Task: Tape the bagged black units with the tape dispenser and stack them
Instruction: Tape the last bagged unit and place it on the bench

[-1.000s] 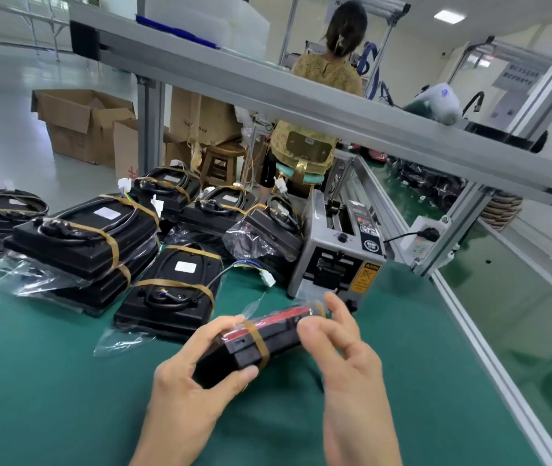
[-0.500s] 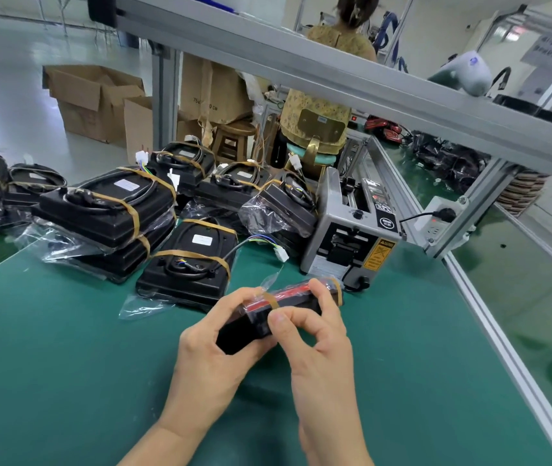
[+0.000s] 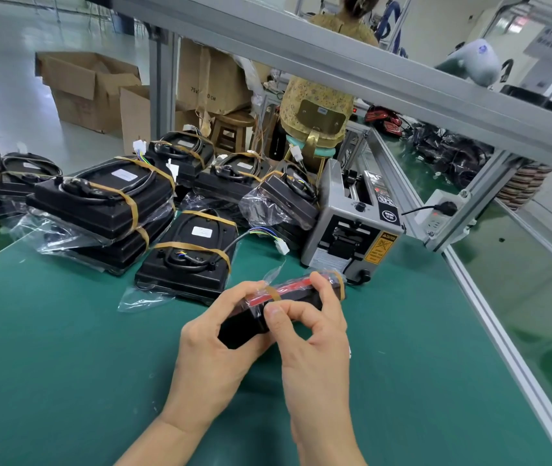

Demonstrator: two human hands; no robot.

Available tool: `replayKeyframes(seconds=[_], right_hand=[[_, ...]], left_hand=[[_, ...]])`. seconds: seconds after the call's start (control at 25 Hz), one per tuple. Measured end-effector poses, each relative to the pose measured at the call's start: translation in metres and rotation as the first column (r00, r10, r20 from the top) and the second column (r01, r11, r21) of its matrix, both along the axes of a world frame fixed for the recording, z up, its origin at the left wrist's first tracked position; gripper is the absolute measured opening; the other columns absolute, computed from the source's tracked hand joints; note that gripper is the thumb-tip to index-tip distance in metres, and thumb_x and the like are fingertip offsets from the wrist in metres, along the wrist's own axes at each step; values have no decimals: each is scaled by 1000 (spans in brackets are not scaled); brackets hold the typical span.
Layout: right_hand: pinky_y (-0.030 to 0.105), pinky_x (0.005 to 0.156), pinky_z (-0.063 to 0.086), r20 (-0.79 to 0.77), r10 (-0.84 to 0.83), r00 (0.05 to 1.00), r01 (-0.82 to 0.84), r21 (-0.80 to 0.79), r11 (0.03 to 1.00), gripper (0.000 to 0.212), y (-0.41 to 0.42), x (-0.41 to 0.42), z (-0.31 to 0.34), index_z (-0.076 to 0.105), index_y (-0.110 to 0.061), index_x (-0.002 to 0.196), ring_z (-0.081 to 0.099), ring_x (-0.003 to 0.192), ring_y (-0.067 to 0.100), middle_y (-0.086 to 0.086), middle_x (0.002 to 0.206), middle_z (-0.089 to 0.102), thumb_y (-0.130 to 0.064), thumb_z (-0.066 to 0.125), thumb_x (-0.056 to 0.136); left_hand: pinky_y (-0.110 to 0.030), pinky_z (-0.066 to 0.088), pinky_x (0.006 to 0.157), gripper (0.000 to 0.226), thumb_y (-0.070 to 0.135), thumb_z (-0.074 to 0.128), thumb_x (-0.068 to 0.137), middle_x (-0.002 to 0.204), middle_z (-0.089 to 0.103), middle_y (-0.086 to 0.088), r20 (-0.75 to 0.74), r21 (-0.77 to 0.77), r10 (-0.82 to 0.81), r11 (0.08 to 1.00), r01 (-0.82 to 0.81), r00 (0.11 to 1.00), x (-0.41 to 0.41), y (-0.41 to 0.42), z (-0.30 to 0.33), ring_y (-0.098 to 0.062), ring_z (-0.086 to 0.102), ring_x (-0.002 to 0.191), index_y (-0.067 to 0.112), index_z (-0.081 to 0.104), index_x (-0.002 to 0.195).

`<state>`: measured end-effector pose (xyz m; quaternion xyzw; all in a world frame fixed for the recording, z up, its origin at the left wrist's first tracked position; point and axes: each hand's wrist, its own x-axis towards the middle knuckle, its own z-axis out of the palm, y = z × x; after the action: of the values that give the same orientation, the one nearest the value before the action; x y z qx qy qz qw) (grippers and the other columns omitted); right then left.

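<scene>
While the green table [image 3: 66, 364] carries rows of bagged black units already bound with brown tape, the work now sits in both hands just in front of the tape dispenser [image 3: 352, 227]. To the left of it a two-high stack [image 3: 106, 203] stands beside a single taped unit [image 3: 190, 253] lying flat, the likely place for the next one. The unit in hand [image 3: 288, 297] is held on edge just above the table, red side up, two brown strips crossing it. The left hand [image 3: 214, 348] grips its near end, fingers curled round the black body, and the right hand [image 3: 315, 334] pinches its top edge, thumb and forefinger pressing on the bag next to a strip. Doing this step well looks to mean rubbing each tape end flat against the plastic, keeping the loose bag corner [image 3: 274, 270] folded under the strip, and holding the unit steady with the left hand so the tape does not wrinkle or lift.
</scene>
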<state>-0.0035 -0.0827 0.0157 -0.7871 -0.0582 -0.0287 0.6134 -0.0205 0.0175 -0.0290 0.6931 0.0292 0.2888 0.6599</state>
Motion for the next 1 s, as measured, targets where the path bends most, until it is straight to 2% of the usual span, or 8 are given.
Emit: replayKeyframes(seconds=[0.32, 0.44, 0.56, 0.64, 0.76, 0.88, 0.92, 1.0], right_hand=[[40, 118, 16, 65, -75, 995, 77, -39, 996, 7, 7, -3, -7, 67, -40, 78, 21, 134, -15, -47, 129, 28, -34, 69, 78], [42, 116, 19, 81, -123, 989, 125, -14, 992, 6, 11, -3, -10, 64, -34, 79, 28, 132, -12, -44, 126, 35, -32, 69, 77], [47, 112, 28, 45, -166, 985, 157, 153, 976, 28, 13, -3, -12, 55, -42, 94, 45, 123, 2, -29, 120, 52, -22, 71, 81], [48, 111, 30, 13, -165, 986, 159, 191, 969, 36, 15, -3, -11, 51, -50, 98, 49, 120, 7, -23, 117, 54, -26, 71, 82], [45, 111, 28, 60, -158, 986, 153, 84, 985, 42, 17, -3, -11, 48, -47, 103, 41, 125, 1, -27, 122, 46, -32, 76, 75], [40, 114, 18, 131, -88, 988, 102, -104, 989, 57, 18, -7, -10, 44, -48, 106, 30, 130, -6, -35, 131, 31, -46, 73, 57], [39, 114, 16, 139, -79, 987, 96, -123, 988, 59, 16, -8, -10, 45, -47, 106, 29, 130, -7, -38, 131, 29, -49, 70, 53], [40, 113, 20, 126, -84, 988, 93, -66, 994, 60, 10, -4, -9, 50, -44, 107, 31, 129, -7, -37, 128, 34, -59, 68, 52]], left_hand=[[-16, 51, 81, 50, 13, 81, 66, 100, 72, 13, -7, 33, 20, 999, -19, 1000, 1, 1, -1, -8, 67, 91, 38, 64, 106], [-12, 49, 79, 53, 7, 82, 67, 98, 72, 14, -3, 37, 19, 999, -19, 1000, 0, 1, -1, -6, 68, 91, 40, 65, 104], [-7, 46, 78, 50, 17, 78, 62, 99, 71, 17, 2, 41, 22, 999, -22, 1000, 0, 0, 1, -3, 67, 91, 42, 64, 104], [-6, 45, 77, 50, 19, 74, 60, 99, 71, 18, -1, 39, 21, 999, -21, 1000, 1, 0, 0, -2, 66, 91, 43, 64, 103], [-7, 47, 76, 52, 15, 80, 62, 98, 71, 14, -2, 42, 22, 999, -22, 1000, 2, 1, -3, -5, 67, 89, 40, 65, 105], [-12, 50, 77, 61, 6, 88, 59, 99, 72, 14, -5, 51, 18, 999, -18, 1000, 3, 4, -7, -3, 67, 88, 38, 65, 107], [-12, 50, 78, 61, 8, 88, 59, 99, 71, 15, -1, 62, 17, 998, -17, 1000, 3, 4, -7, -2, 67, 88, 38, 65, 107], [-10, 49, 77, 56, 19, 84, 58, 99, 71, 15, 10, 71, 14, 997, -14, 1000, 3, 4, -4, -2, 67, 88, 39, 65, 107]])
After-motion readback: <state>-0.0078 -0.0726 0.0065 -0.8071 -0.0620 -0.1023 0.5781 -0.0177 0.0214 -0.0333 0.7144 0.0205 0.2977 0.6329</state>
